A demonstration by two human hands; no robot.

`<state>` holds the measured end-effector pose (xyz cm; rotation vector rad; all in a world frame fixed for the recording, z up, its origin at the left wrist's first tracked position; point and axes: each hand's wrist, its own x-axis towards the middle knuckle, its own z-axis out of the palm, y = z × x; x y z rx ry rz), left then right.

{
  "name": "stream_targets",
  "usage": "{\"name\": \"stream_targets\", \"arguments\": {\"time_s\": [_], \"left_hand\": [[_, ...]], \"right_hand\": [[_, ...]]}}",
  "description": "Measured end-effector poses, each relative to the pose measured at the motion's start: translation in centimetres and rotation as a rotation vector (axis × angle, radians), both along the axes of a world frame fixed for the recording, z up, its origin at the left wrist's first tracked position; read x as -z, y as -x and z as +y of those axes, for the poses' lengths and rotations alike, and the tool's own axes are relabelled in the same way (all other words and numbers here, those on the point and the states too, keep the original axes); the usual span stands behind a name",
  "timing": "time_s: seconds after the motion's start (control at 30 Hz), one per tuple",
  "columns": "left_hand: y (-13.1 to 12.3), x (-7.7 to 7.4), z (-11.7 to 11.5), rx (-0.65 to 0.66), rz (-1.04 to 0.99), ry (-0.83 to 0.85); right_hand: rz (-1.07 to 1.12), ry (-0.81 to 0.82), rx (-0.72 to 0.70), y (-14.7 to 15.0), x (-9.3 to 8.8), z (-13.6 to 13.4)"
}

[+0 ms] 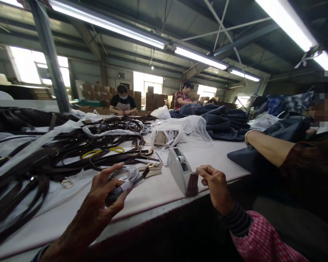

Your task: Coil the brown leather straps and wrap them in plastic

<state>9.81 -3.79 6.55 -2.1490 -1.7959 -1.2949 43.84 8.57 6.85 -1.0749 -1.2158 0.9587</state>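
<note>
Holding wrapped strap (116,193) near table's edge (164,199)

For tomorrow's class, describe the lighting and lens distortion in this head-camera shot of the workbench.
Head view: the ceiling fluorescent tubes and windows glare, blown out to white; the wide lens bows the white table's edge and stretches the foreground; below the table everything falls into deep shadow.

Bundled leather strap (115,195) in left hand (91,207)
</note>
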Motion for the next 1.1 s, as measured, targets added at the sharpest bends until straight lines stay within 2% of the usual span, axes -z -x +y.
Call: {"name": "stream_targets", "arguments": {"time_s": [0.07, 0.17, 0.27, 0.37, 0.53, 0.6, 0.7, 0.8, 0.9, 1.0, 1.1], "left_hand": [[-0.1, 0.2, 0.2, -0.013, -0.015, 0.014], [-0.7, 0.1, 0.4, -0.01, -0.057, 0.033], [-1.7, -0.6, 0.4, 0.008, -0.156, 0.095], [-2.5, -1.4, 0.1, 0.044, -0.333, 0.182], [-2.8, -1.7, -0.8, 0.068, -0.485, 0.158], [-2.7, -1.3, -0.9, 0.061, -0.529, 0.136], [-3.1, -0.6, -0.8, 0.062, -0.568, 0.158], [-3.9, 0.0, -0.7, 0.028, -0.528, 0.156], [-4.6, 0.4, -0.7, 0.006, -0.446, 0.103], [-4.8, 0.7, -0.8, -0.018, -0.373, 0.062], [-4.6, 1.1, -1.0, -0.05, -0.3, 0.037]], "right_hand": [[0.024, -0.014, 0.007, -0.5, 1.0, -1.4], [0.04, 0.086, -0.05, -0.9, 2.8, -2.5], [0.015, 0.159, -0.086, -0.7, 3.7, -2.1], [-0.023, 0.122, -0.078, -0.9, 3.8, -1.2], [-0.318, 0.122, -0.015, -3.1, 5.2, -1.3], [-0.317, 0.137, -0.027, -3.0, 5.7, -2.2], [-0.134, 0.118, -0.213, 0.1, 4.8, -4.8], [0.146, 0.101, -0.43, 5.9, 2.7, -7.7], [0.336, 0.121, -0.632, 11.3, 1.3, -9.0], [0.346, 0.153, -0.698, 14.4, 1.6, -9.0], [0.331, 0.183, -0.694, 15.6, 2.5, -8.3]]}}
